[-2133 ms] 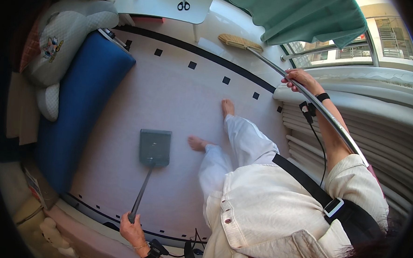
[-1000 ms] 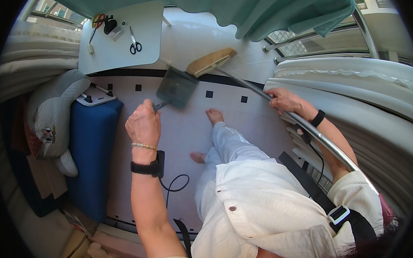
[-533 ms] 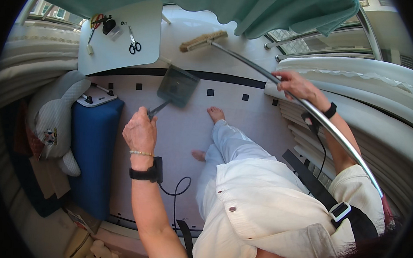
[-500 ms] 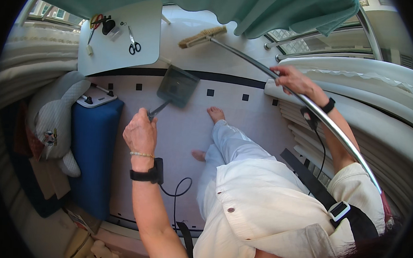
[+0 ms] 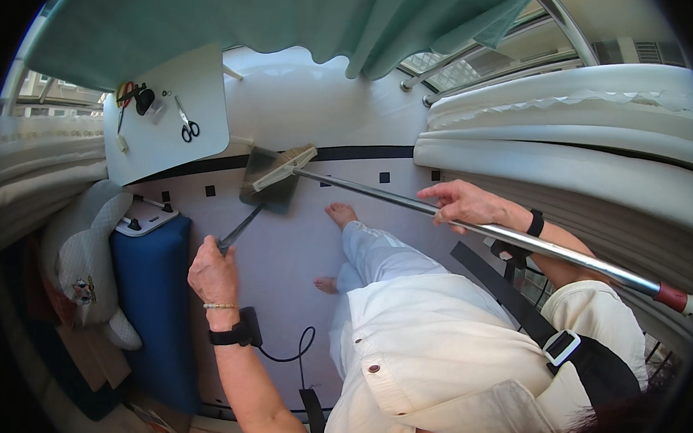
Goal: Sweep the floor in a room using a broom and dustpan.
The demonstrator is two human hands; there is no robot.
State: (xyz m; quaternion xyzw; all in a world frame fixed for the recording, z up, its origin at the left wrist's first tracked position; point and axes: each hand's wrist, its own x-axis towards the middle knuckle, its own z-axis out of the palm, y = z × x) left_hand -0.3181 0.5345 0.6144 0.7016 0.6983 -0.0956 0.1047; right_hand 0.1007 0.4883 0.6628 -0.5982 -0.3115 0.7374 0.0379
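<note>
My left hand is closed round the handle of a dark grey dustpan, whose pan is low over the floor, left of my feet. Across the pan lies the head of a broom with pale bristles, which hides part of it. The broom's silver pole runs back to the right beneath my right hand and along that forearm to a red end. My right hand grips the pole, with its index finger stretched along it. I cannot make out any sweepings on the pan.
A white table at the far left bears scissors and small items. Below it are a blue cushioned block and a grey plush toy. A green curtain hangs at the far side; pale padded layers line the right.
The broom head has come nearer, from the far floor onto the dustpan. My right hand has moved nearer and slightly left, and the pole's red end has come into sight.
</note>
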